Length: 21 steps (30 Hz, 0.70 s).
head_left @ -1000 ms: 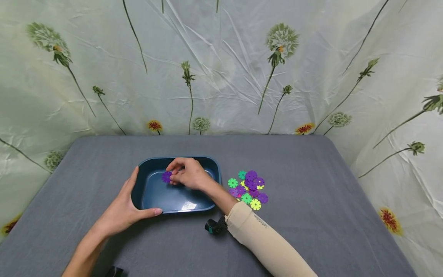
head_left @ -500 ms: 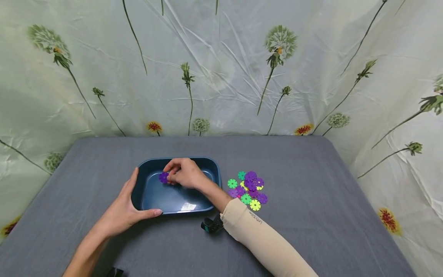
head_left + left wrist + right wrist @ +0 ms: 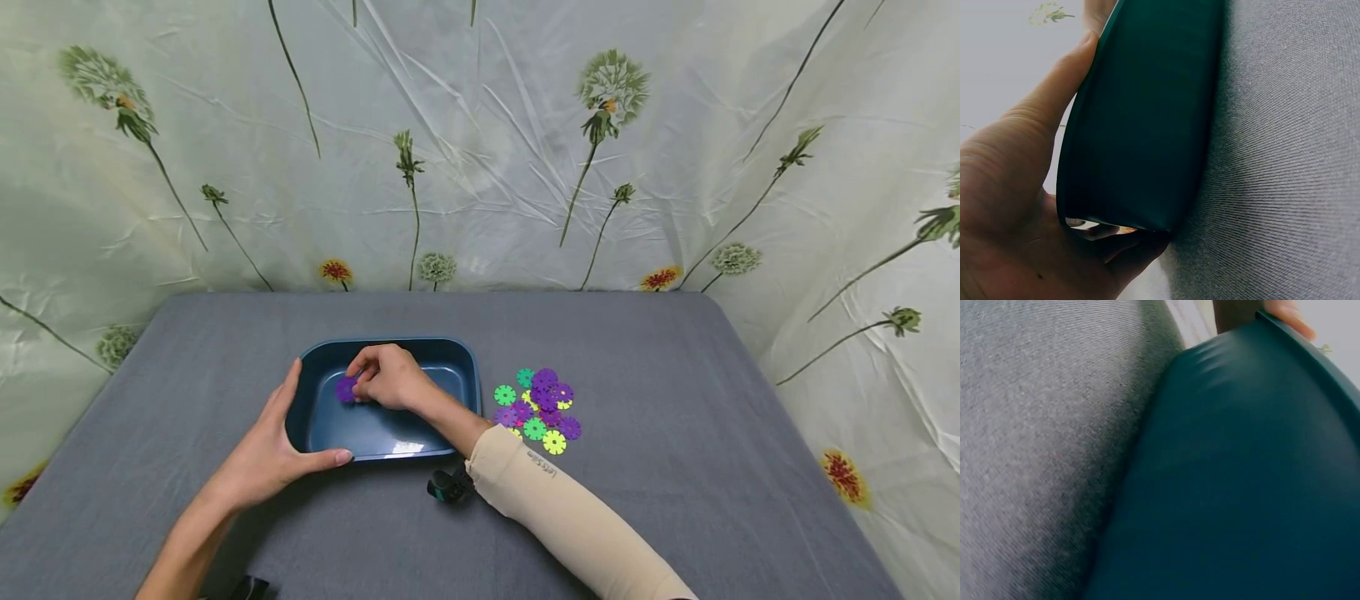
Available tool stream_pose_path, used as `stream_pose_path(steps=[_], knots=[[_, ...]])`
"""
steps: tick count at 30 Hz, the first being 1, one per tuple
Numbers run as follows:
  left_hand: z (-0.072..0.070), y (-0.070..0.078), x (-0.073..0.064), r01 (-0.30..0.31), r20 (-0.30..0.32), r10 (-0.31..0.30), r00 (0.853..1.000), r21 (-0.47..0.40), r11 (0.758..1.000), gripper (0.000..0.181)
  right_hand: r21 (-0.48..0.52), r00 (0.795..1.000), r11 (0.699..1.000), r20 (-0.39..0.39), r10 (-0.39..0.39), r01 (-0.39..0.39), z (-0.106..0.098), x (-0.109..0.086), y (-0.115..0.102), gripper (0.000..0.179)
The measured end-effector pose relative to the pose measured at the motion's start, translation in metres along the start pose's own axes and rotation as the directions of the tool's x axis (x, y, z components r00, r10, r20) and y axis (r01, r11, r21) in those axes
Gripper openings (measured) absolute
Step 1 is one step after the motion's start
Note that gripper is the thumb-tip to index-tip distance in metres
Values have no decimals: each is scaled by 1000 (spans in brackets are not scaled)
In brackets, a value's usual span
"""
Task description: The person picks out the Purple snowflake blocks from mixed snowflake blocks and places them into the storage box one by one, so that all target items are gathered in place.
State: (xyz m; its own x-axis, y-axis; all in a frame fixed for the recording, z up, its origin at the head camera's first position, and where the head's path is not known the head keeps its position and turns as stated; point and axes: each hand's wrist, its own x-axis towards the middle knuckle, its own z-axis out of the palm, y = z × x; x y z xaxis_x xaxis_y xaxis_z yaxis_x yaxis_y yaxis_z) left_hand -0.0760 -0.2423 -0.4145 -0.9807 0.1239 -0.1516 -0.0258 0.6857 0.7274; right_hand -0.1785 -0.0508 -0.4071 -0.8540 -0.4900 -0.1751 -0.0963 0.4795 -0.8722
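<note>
A blue rectangular plastic tray point(image 3: 367, 429) stands left of centre on the cloth in the head view. My left hand point(image 3: 262, 458) grips its left end, thumb on the near rim and fingers along the end. The left wrist view shows that hand's thumb point(image 3: 1072, 69) against the outer wall. Inside the tray, my right hand point(image 3: 390, 379) pinches a purple notched snowflake disc point(image 3: 345, 390) near the left part of the floor; whether the disc touches the floor I cannot tell. The right wrist view holds mostly the tray's outer wall point(image 3: 1229, 462), with the right hand hidden.
A loose pile of notched discs point(image 3: 545, 397), purple, green and yellow, lies right of the tray. Grey cloth point(image 3: 660, 467) covers the table. A black wrist device point(image 3: 447, 486) hangs under the right sleeve. A flowered curtain point(image 3: 495, 167) stands behind.
My right hand has shifted slightly left inside the tray, carrying the purple snowflake disc with it. The left hand and the tray have kept their place.
</note>
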Motion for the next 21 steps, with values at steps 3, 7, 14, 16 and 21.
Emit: stream_pose_path(steps=[3,7,14,16,21], knots=[[0,0,0,-1,3,1,1000,-2,1000,143,-11,1000,1000,-7,9,-9,3,2,0,14],[1,0,2,-4,3,4,1000,-5,1000,143,1,1000,1000,-15,25,-25,6,4,1,13],[0,-1,2,-9,6,9,1000,-24,1000,142,69,997,996,-35,62,-60,10,6,-1,11],[0,-1,0,-9,7,9,1000,-29,1000,142,79,997,994,-36,73,-70,13,7,-1,10],[0,-2,0,0,6,0,1000,-21,1000,142,55,996,996,-54,70,-67,17,9,-1,10]])
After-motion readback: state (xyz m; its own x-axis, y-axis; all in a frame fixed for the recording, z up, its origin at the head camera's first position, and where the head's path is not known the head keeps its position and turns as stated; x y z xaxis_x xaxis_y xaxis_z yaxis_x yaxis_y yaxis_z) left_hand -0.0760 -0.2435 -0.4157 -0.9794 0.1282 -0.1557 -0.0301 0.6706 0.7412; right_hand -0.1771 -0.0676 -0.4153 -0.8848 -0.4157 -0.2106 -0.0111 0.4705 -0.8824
